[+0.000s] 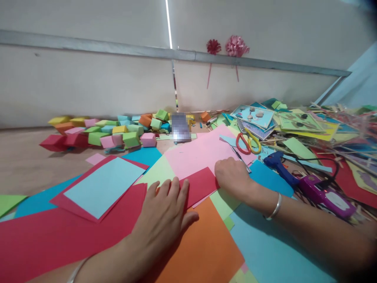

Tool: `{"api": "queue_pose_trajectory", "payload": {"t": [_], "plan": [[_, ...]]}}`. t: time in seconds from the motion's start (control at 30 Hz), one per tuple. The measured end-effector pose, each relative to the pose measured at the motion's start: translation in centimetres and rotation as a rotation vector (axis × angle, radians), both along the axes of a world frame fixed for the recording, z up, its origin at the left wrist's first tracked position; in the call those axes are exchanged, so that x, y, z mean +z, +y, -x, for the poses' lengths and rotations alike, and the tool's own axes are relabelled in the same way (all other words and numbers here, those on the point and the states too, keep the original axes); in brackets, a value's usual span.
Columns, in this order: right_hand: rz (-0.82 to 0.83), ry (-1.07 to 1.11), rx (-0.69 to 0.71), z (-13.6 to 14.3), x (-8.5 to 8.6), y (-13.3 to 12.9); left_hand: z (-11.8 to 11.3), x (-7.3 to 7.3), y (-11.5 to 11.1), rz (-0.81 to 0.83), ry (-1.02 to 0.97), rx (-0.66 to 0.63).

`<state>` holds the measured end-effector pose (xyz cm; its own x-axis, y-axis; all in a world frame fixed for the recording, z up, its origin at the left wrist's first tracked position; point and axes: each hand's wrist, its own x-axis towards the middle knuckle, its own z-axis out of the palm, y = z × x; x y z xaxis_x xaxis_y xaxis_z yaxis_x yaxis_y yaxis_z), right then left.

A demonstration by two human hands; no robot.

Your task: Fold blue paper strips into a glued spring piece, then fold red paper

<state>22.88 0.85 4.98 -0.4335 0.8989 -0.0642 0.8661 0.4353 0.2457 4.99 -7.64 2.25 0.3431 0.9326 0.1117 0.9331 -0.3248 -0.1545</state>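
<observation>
A red piece of paper (202, 185), perhaps folded, lies between my hands on top of other coloured sheets. My left hand (161, 210) rests flat on its left part, fingers spread. At its right end my right hand (232, 177) is closed, fingers curled onto the paper's edge; the fingertips are hidden. Beneath are a pink sheet (200, 151) and an orange sheet (203, 239). Just beyond my right hand are a pen (240, 158) and scissors (249, 144) with red and yellow handles. A light blue sheet (107, 186) lies on red paper to the left.
Several coloured paper boxes (129, 139) stand at the back left, beside a pixelated object (180, 127). On the right are a purple and blue glue gun (324, 196) with a cord and piled cards (255, 116). Paper flowers (235, 46) hang on the wall.
</observation>
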Motion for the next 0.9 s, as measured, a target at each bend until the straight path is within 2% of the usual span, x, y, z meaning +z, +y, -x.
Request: {"api": "queue_pose_trajectory", "payload": {"t": [0.07,0.13,0.23,0.3,0.37,0.4,0.6,0.7,0.8,0.87,0.9], "plan": [[-0.076,0.094,0.015,0.3,-0.2,0.2,-0.1,0.0,-0.1,0.008,-0.011,-0.011],[-0.099,0.242,0.155,0.4,-0.8,0.4,-0.1,0.1,-0.1,0.012,-0.012,-0.023],[-0.022,0.497,0.464,0.3,-1.6,0.6,-0.1,0.0,0.0,-0.031,-0.021,-0.040],[0.069,0.580,0.644,0.1,-1.8,0.7,0.0,-0.2,0.1,-0.083,-0.028,-0.043],[0.127,0.575,0.739,-0.1,-1.8,0.9,0.2,-0.4,0.2,-0.147,-0.029,-0.049],[0.131,0.564,0.746,-0.2,-1.8,1.0,0.3,-0.5,0.4,-0.180,-0.030,-0.054],[0.027,0.597,0.641,-0.5,-2.8,2.0,1.1,-0.5,1.2,-0.312,-0.042,-0.093],[-0.111,0.698,0.548,-0.7,-3.1,2.3,1.2,-0.3,1.0,-0.476,-0.149,-0.149],[-0.207,0.968,0.358,-0.7,-2.6,2.4,1.2,-0.1,0.6,-0.590,-0.327,-0.308],[-0.160,1.227,0.205,-0.6,-1.9,2.4,1.2,-0.2,0.7,-0.541,-0.517,-0.368],[-0.077,1.359,0.123,-0.5,-1.6,2.3,1.3,-0.3,1.0,-0.468,-0.635,-0.338]]}}
